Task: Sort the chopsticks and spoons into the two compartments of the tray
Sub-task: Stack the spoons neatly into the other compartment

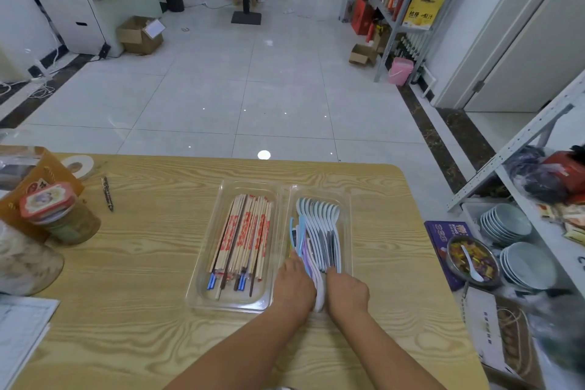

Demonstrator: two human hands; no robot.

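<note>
A clear plastic tray (283, 196) with two long compartments lies on the wooden table. Its left compartment holds a bundle of chopsticks (245, 237), most in red-printed paper sleeves, a few bare with dark or blue ends. The right compartment holds a nested row of white spoons (319, 218) plus some blue and purple ones. Both my hands rest at the near end of the right compartment. My left hand (294, 285) presses against the spoon handles from the left, and my right hand (348, 291) from the right, fingers curled on the handles.
At the table's left stand a lidded jar (60, 215), a brown box, a tape roll and a pen (107, 193). To the right, beyond the table edge, a shelf holds stacked plates (506, 223) and a metal bowl of sweets (473, 260). Tiled floor lies ahead.
</note>
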